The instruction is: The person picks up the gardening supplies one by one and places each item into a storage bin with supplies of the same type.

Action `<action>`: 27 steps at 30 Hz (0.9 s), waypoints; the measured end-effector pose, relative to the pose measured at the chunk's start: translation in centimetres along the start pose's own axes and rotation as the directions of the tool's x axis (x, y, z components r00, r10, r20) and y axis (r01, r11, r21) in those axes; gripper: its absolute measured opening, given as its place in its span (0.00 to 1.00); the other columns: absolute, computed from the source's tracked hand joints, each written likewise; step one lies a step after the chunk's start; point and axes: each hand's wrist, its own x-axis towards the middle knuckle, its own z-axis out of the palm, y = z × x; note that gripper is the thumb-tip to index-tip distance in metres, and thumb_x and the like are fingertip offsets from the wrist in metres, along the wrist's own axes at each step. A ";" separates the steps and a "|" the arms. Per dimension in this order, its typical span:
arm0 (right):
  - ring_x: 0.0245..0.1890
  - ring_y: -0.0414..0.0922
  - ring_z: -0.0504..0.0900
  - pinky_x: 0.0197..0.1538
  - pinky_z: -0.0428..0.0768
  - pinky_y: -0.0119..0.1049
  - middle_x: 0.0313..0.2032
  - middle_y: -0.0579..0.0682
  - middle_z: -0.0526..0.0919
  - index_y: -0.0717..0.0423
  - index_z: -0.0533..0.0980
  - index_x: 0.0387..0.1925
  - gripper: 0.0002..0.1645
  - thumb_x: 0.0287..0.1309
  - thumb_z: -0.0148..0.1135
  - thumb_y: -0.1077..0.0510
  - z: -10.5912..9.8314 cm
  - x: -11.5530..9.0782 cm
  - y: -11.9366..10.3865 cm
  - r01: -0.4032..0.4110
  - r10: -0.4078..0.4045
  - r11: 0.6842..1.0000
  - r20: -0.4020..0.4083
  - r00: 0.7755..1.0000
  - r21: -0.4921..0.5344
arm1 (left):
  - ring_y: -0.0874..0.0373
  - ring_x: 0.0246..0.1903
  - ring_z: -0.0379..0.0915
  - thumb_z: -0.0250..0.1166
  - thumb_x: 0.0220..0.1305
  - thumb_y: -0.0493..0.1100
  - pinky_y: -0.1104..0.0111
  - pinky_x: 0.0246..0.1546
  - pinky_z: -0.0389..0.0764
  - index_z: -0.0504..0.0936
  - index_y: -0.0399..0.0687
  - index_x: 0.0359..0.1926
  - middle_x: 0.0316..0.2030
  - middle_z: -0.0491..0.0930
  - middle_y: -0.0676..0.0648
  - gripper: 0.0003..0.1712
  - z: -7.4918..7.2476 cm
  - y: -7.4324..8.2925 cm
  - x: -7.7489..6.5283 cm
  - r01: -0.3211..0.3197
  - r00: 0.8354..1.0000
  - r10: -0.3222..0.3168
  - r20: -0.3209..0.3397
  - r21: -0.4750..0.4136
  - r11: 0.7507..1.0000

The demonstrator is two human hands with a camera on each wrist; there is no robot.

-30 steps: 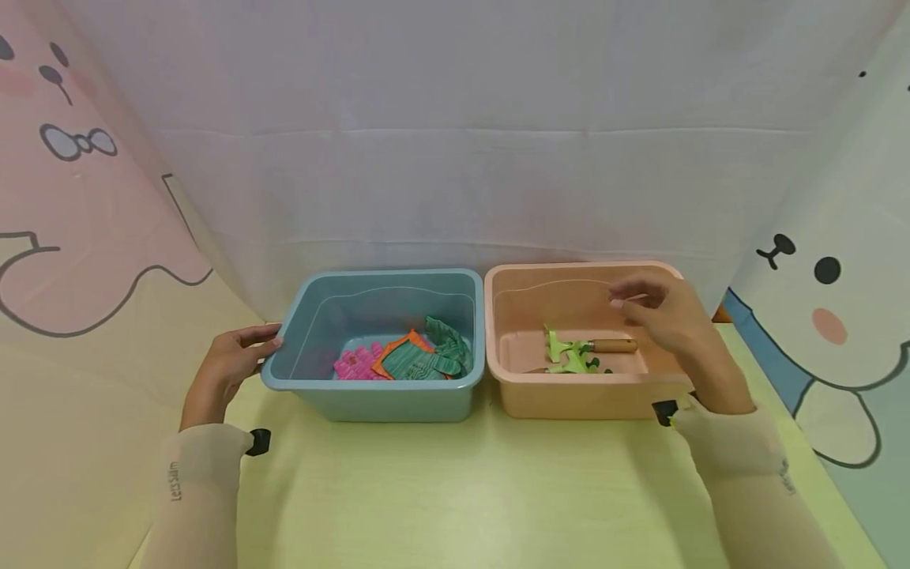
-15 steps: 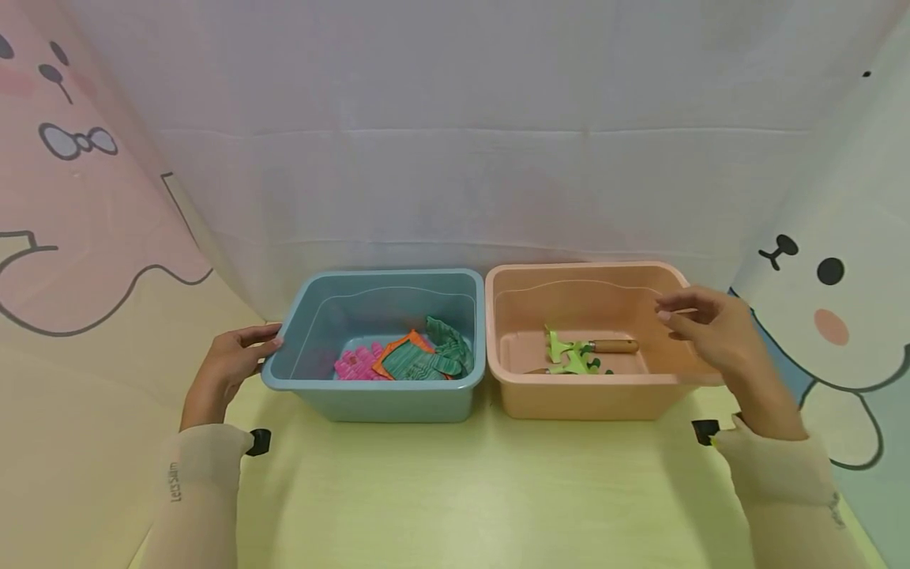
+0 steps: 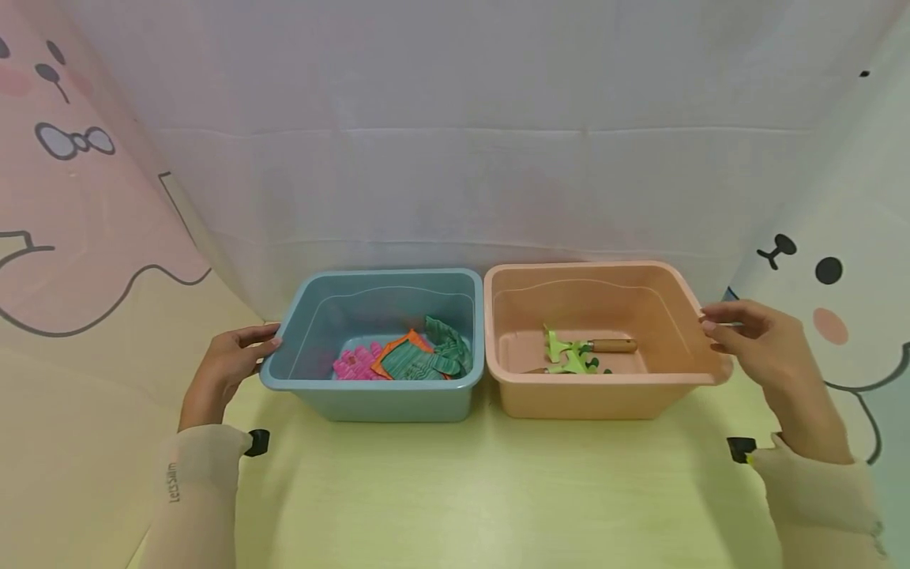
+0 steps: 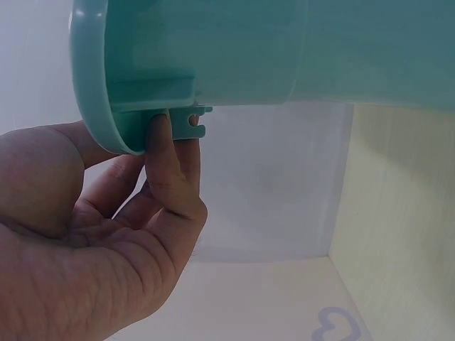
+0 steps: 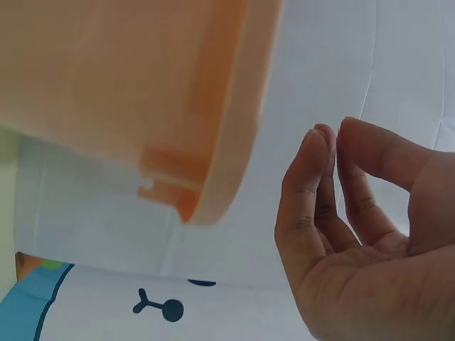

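My left hand (image 3: 226, 365) grips the left rim of a blue plastic tub (image 3: 398, 403), with fingers under the lip in the left wrist view. Inside the tub lie pink gloves (image 3: 355, 364) and green fabric gloves (image 3: 419, 362) with orange trim. An orange tub (image 3: 576, 401) stands right beside it. In it lie a small rake-like garden tool (image 3: 613, 345) with a wooden handle and another light green tool (image 3: 577, 363), partly hidden by the front wall. My right hand (image 5: 355, 213), loosely curled and holding nothing, is just off the orange tub's right rim (image 5: 245, 128).
Both tubs stand on a pale yellow-green table (image 3: 469, 490), near a white cloth (image 3: 462, 182) behind. Cloth panels printed with cartoon animals (image 3: 78, 190) flank the table on both sides.
My right hand has moved rightward from over the orange tub to just outside its right rim. The left hand stays on the blue tub's rim, and both tubs look still.
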 end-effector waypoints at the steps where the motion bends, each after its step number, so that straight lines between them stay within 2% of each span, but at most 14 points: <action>1: 0.34 0.27 0.84 0.36 0.82 0.19 0.36 0.23 0.85 0.35 0.85 0.45 0.16 0.72 0.65 0.63 -0.2 -0.1 0.2 -0.003 0.003 1.000 -0.005 1.000 0.007 | 0.55 0.57 0.76 0.57 0.83 0.48 0.73 0.53 0.85 0.62 0.36 0.80 0.76 0.62 0.29 0.35 0.0 0.0 0.0 0.000 1.000 0.000 0.001 -0.002 1.000; 9: 0.35 0.26 0.85 0.37 0.83 0.18 0.38 0.30 0.86 0.40 0.88 0.43 0.20 0.72 0.62 0.70 -1.6 -0.7 2.0 0.059 -0.049 0.981 -0.057 0.997 0.183 | 0.70 0.46 0.75 0.57 0.83 0.47 0.80 0.45 0.83 0.62 0.36 0.80 0.77 0.61 0.29 0.35 0.0 0.0 -0.1 -0.007 1.000 0.007 0.003 -0.020 1.000; 14: 0.35 0.24 0.83 0.37 0.81 0.16 0.39 0.27 0.84 0.37 0.86 0.43 0.21 0.73 0.61 0.69 -2.0 -1.1 2.7 0.060 -0.045 0.992 -0.129 0.991 0.114 | 0.75 0.43 0.74 0.57 0.83 0.47 0.83 0.44 0.81 0.61 0.35 0.80 0.77 0.60 0.29 0.35 -0.1 0.0 -0.1 -0.012 1.000 0.012 0.008 -0.032 0.999; 18: 0.34 0.22 0.81 0.36 0.80 0.15 0.38 0.24 0.80 0.33 0.82 0.43 0.18 0.75 0.61 0.64 -2.0 -1.3 3.1 -0.031 0.032 0.999 -0.177 0.984 0.010 | 0.73 0.43 0.75 0.57 0.83 0.47 0.81 0.45 0.82 0.62 0.35 0.80 0.76 0.62 0.29 0.34 0.0 0.0 -0.1 -0.015 1.000 0.015 0.005 -0.027 1.000; 21: 0.34 0.22 0.80 0.35 0.80 0.15 0.37 0.23 0.79 0.32 0.80 0.43 0.16 0.75 0.61 0.62 -2.0 -1.4 3.5 -0.090 0.087 0.996 -0.203 0.975 -0.007 | 0.73 0.44 0.75 0.58 0.82 0.47 0.80 0.46 0.84 0.63 0.35 0.79 0.76 0.63 0.29 0.34 0.0 0.0 -0.1 -0.015 1.000 0.015 0.000 -0.023 1.000; 27: 0.33 0.23 0.80 0.33 0.81 0.16 0.33 0.21 0.82 0.34 0.81 0.39 0.19 0.75 0.60 0.66 -2.1 -1.7 4.8 -0.123 0.131 0.991 -0.222 0.966 0.049 | 0.73 0.43 0.75 0.58 0.82 0.47 0.80 0.46 0.84 0.63 0.35 0.79 0.75 0.64 0.29 0.34 0.0 -0.1 -0.1 -0.018 1.000 0.018 -0.001 -0.025 1.000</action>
